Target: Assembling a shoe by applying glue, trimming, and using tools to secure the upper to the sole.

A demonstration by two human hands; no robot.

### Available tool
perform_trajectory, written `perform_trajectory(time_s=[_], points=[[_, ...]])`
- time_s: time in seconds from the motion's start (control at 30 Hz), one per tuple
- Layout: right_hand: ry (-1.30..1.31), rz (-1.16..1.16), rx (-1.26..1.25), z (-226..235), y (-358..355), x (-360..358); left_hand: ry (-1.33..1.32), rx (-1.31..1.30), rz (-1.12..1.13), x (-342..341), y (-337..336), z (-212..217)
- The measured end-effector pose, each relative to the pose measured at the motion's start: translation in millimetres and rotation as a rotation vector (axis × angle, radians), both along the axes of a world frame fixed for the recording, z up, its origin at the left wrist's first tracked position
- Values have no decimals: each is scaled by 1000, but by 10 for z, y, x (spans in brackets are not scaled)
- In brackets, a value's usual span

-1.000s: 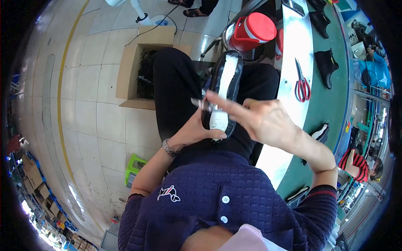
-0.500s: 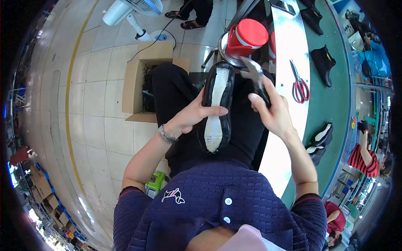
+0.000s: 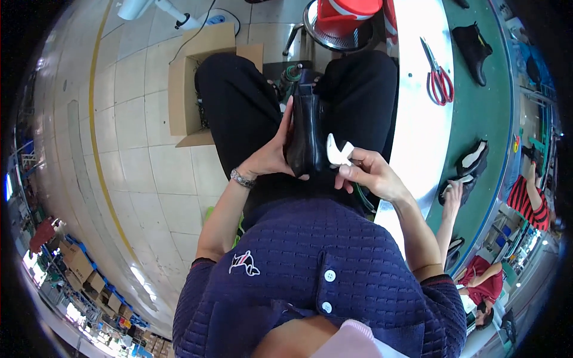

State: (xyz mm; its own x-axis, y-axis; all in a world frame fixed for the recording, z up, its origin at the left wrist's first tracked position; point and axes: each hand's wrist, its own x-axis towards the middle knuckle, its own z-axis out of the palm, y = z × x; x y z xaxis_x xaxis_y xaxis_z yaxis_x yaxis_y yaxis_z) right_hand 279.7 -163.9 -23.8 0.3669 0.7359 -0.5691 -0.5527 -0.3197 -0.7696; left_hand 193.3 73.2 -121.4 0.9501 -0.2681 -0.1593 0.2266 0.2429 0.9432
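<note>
Between my thighs, a shiny black boot (image 3: 307, 128) lies along my lap with its smooth upper showing and its sole out of sight. My left hand (image 3: 268, 156) is closed around its left side, thumb near the end closest to me. Just right of that end, my right hand (image 3: 376, 176) grips a hammer (image 3: 339, 153). The hammer's head shines white and is a little apart from the boot. Its handle is mostly hidden by my fingers.
A metal bench (image 3: 421, 113) on my right holds red-handled scissors (image 3: 439, 80). Beyond it, a green conveyor (image 3: 477, 113) carries black boots; a co-worker's hand (image 3: 455, 194) touches one. A cardboard box (image 3: 182, 98) stands left of my knee. Ahead are a stool (image 3: 340, 42) and red jug (image 3: 343, 21).
The boot has turned from pale sole upward to its black upper showing. My right hand has brought the hammer down closer to me. A co-worker's hand has appeared over the conveyor.
</note>
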Motion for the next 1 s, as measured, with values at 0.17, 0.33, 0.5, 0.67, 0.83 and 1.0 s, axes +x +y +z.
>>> perform_trajectory(time_s=[0.17,0.33,0.5,0.67,0.83,1.0], points=[[77,121,-96,-22,15,-71,-61,-346,-111,40,154,-10],[98,143,-123,19,54,-41,120,-174,233,189,-211,103],[137,308,-198,89,22,-33,165,-82,364,224,-413,248],[-74,513,-362,221,144,66,185,-86,425,221,-450,334],[-426,781,-506,403,319,175,166,2,457,201,-450,267],[-66,621,-426,271,278,203,204,-27,485,254,-451,308]])
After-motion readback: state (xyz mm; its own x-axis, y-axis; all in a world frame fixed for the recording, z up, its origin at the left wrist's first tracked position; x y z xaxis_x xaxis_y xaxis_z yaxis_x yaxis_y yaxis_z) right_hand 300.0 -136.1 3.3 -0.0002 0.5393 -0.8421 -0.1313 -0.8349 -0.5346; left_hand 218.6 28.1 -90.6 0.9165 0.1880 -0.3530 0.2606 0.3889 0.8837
